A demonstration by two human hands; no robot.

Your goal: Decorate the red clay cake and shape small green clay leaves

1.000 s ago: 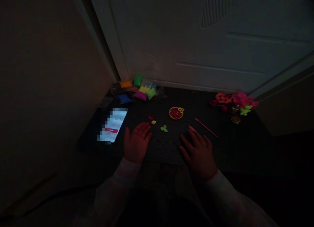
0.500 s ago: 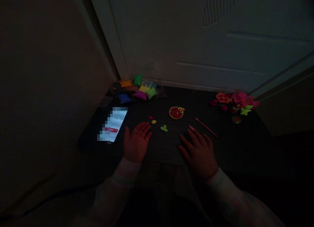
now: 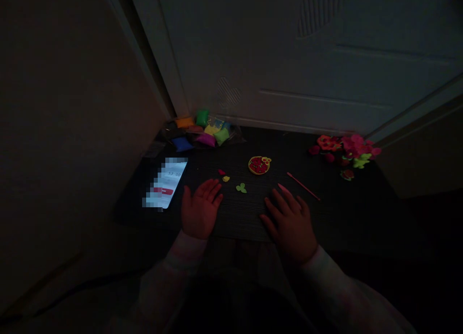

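My left hand (image 3: 200,209) rests palm up at the table's near edge, fingers spread, holding nothing. Just past its fingertips lie a small yellow clay piece (image 3: 226,179) and a small red piece (image 3: 221,172). A light green three-leaf piece (image 3: 241,188) sits between the hands. My right hand (image 3: 291,223) lies palm down with fingers apart. Beyond its fingers shows the tip of a pink tool (image 3: 284,188), the rest hidden under the hand. A thin pink stick (image 3: 303,186) lies to its right. Farther in the middle is a round red piece with a yellow rim and bow (image 3: 259,166).
A lit phone (image 3: 170,184) lies at the left of the dark table (image 3: 231,216). Clear bags with several coloured clay packs (image 3: 206,140) are at the back left. Several pink, red and green clay shapes (image 3: 356,146) stand at the back right. A white door (image 3: 275,54) rises behind.
My right hand has shifted slightly to the left. My left hand and the pieces on the table stay in place. The phone's timer has advanced.
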